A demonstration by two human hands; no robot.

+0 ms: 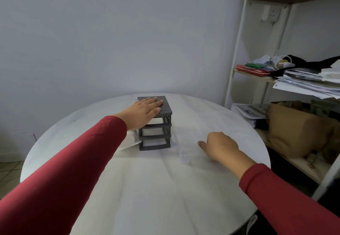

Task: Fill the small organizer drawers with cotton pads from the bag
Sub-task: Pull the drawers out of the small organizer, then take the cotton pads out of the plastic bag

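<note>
Left hand [147, 110] lay flat, fingers straight, atop the grey organizer [166, 108] at mid-bench [165, 188]; its slots looked empty. Right hand [219, 147] touched a clear drawer [189, 154] alongside, fingers curled, grasp unconfirmed. No pads visible: filling judged not begun.

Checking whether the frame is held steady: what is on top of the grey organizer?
The left hand lies flat on the organizer top, fingers straight. The top's right strip shows bare. Whatever lies beneath the palm is covered.
</note>
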